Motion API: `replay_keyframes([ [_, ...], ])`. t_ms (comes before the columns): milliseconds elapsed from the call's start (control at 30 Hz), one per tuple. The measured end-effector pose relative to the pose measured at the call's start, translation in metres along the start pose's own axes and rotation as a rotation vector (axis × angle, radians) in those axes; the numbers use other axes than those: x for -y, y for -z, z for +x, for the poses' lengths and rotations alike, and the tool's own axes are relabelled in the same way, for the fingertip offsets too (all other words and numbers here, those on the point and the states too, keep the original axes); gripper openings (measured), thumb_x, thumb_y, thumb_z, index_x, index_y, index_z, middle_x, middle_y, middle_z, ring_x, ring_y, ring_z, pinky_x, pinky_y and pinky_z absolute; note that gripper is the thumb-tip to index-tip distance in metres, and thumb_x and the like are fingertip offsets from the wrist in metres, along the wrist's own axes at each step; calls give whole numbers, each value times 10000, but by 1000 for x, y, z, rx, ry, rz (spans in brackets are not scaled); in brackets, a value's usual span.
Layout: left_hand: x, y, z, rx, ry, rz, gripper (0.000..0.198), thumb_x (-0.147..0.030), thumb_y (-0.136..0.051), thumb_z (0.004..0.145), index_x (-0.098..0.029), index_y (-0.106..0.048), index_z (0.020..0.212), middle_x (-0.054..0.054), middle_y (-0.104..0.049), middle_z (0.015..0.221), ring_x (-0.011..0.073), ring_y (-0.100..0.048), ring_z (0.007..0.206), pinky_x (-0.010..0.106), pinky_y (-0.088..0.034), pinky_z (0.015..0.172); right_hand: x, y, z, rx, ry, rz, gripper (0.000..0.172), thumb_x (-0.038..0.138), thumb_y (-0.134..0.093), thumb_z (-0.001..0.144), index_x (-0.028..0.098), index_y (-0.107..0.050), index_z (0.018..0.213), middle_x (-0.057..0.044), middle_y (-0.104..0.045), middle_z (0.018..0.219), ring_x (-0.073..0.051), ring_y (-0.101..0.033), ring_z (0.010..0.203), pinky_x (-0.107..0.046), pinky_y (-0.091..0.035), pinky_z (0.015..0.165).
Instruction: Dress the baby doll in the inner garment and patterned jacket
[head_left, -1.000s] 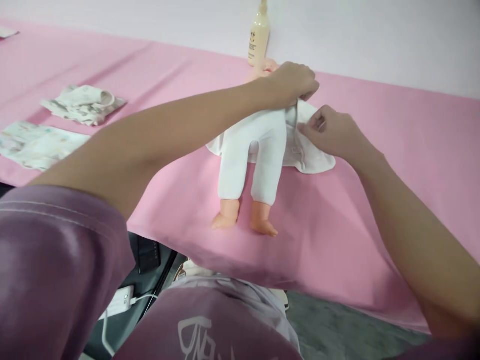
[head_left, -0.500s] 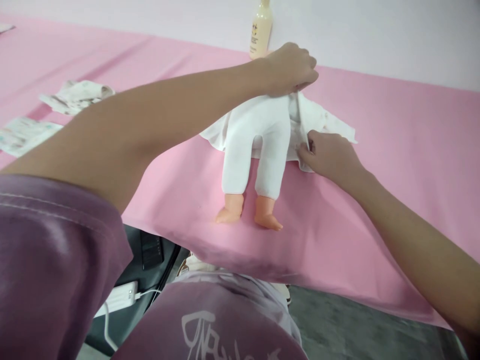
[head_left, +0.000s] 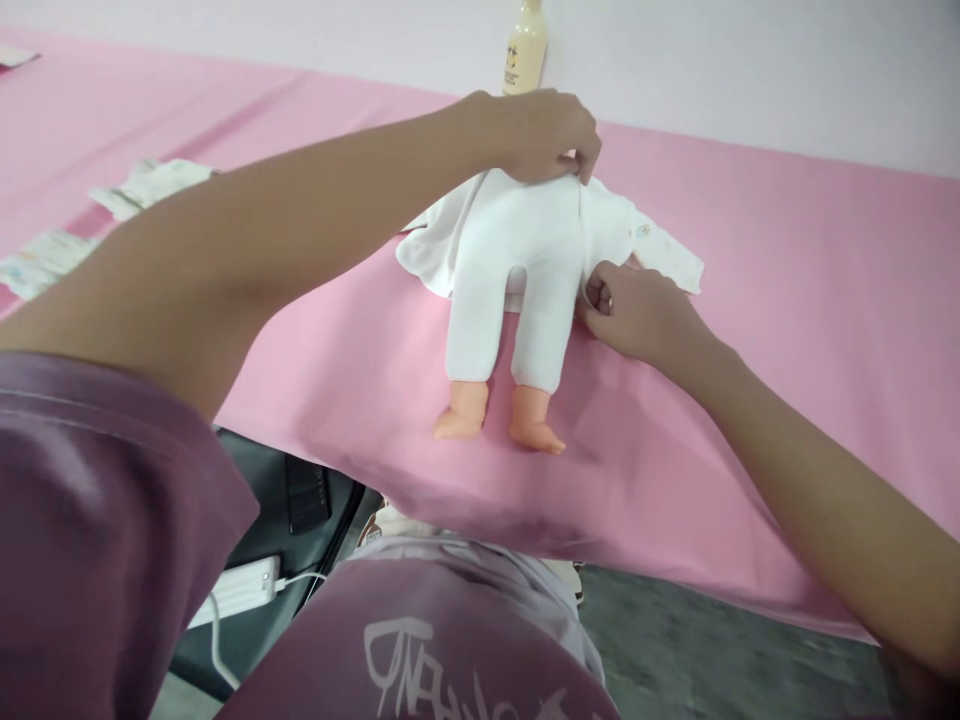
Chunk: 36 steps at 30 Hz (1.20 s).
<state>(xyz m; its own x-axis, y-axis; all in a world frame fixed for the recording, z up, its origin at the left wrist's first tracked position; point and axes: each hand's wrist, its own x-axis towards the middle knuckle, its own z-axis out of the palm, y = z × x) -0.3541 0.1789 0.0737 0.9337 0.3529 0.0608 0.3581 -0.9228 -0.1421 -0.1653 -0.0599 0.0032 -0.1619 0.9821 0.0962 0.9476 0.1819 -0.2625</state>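
White lettering (head_left: 397, 630) sprawls across a purple shirt (head_left: 450, 600), not clearly legible; dark print (head_left: 511, 58) on a cream bottle (head_left: 530, 45) is unreadable.

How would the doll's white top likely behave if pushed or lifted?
The white top is likely floppy: its loose side falls in soft folds beside the doll. It is probably light, since it looks thin. Pushed, it may bunch, as that side spreads over the pink cloth.

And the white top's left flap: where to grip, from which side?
I'd pinch the left flap by its rounded lower edge, coming in low from the left: it looks like thin cloth spread out beside the doll, and the left forearm crosses over its upper part.
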Motion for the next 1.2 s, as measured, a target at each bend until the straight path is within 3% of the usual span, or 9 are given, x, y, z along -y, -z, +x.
replay_keyframes([
  [167, -2, -12, -60, -142, -90, -186, 541, -381, -307, 1210, -205, -653, 1585, 54, -638, 1623, 208, -527, 1475, 437, -345, 1331, -7, 6, -30, -18, -43, 63, 280, 487, -678, 967, 271, -633, 1139, -94, -746, 897, -309, -668, 791, -407, -446, 653],
  [367, -22, -34, -150, -360, 27, -253, 592, -593, -308, 1189, -259, -600, 1581, 54, -631, 1613, 247, -510, 1408, 538, -339, 1297, -20, -7, -53, -20, -126, 112, 424, 589, -658, 1013, 256, -619, 1272, -82, -761, 916, -282, -689, 751, -374, -451, 661],
  [533, -36, -68, -199, -469, 175, -358, 690, -833, -350, 1069, -404, -644, 1522, -3, -755, 1393, 316, -506, 1329, 583, -355, 1222, -26, -16, -54, -74, -100, 143, 453, 616, -667, 1013, 252, -622, 1279, -67, -757, 869, -275, -691, 761, -379, -470, 693],
  [667, -48, -89, -218, -477, 204, -400, 607, -755, -514, 1034, -346, -692, 1445, 62, -731, 1427, 355, -575, 1308, 592, -393, 1185, -28, -19, -51, -113, -104, 124, 431, 623, -639, 1016, 265, -623, 1254, -64, -736, 833, -293, -688, 779, -404, -481, 722],
  [833, -60, -92, -222, -405, 191, -422, 477, -646, -570, 1035, -278, -731, 1291, 118, -753, 1328, 374, -627, 1244, 577, -450, 1153, -27, -21, -53, -143, -104, 104, 362, 588, -576, 1047, 279, -634, 1226, -49, -689, 773, -296, -652, 734, -417, -474, 730],
  [1033, -57, -85, -228, -360, 166, -469, 410, -606, -611, 1007, -281, -767, 1201, 108, -758, 1177, 348, -653, 1143, 558, -484, 1135, -28, -21, -60, -242, -31, 212, 611, 474, -639, 1017, 360, -502, 1602, -7, -695, 836, -278, -647, 714, -436, -532, 789],
  [1100, -56, -83, -231, -354, 160, -477, 371, -574, -628, 997, -290, -779, 1182, 98, -759, 1160, 339, -650, 1140, 545, -484, 1135, -28, -19, -61, -235, 11, 177, 571, 448, -602, 1034, 392, -564, 1602, -12, -692, 835, -275, -639, 712, -444, -543, 810],
  [1200, -58, -79, -234, -341, 150, -483, 330, -530, -657, 978, -299, -800, 1167, 86, -763, 1156, 334, -648, 1148, 531, -480, 1133, -27, -16, -60, -168, 51, 98, 437, 443, -539, 1048, 384, -746, 1428, -37, -748, 905, -266, -611, 704, -461, -543, 825],
])
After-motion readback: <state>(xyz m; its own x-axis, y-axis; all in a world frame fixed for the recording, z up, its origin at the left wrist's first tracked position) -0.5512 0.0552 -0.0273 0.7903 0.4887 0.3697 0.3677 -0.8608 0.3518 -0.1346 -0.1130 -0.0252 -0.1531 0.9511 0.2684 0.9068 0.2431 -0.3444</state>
